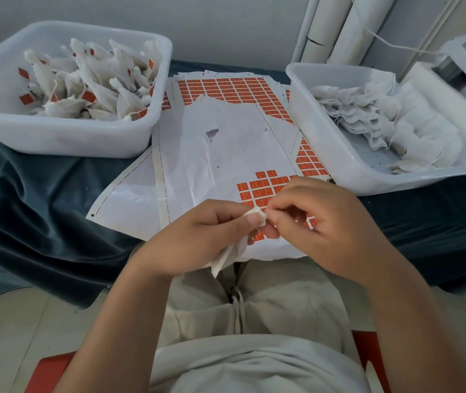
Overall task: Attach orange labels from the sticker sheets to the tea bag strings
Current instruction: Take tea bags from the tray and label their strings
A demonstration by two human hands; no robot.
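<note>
the bench [41,188] is draped in a dark teal cloth. at its left stands the left bin [64,137], heaped with finished bags [84,89] that already carry orange tags. at its right stands the right bin [339,154], where plain bags [382,117] are piled without tags. between the two bins the sticker sheets [197,154] are spread in overlapping layers. the nearest sheet is largely stripped to white backing.

over the near edge of that sheet the left hand [197,239] is closed in a pinch, with the tea bag [232,256] gripped by its top between thumb and forefinger. the rest of the bag hangs below the palm towards the lap. the right hand [325,219] is curled, and its thumb and forefinger are pinched against the same white tip. whether the string or a peeled sticker lies between them cannot be told. a patch of orange labels [263,191] remains just behind and under the fingers.

the step in hand is judged to be freeing the string or setting a label on it. it would be done well if the bag were kept still by the left pinch and the string drawn taut. the label should be centred on the string and folded so that its halves meet squarely. the adhesive should be touched as little as possible, and the fold pressed flat from the crease outward.
</note>
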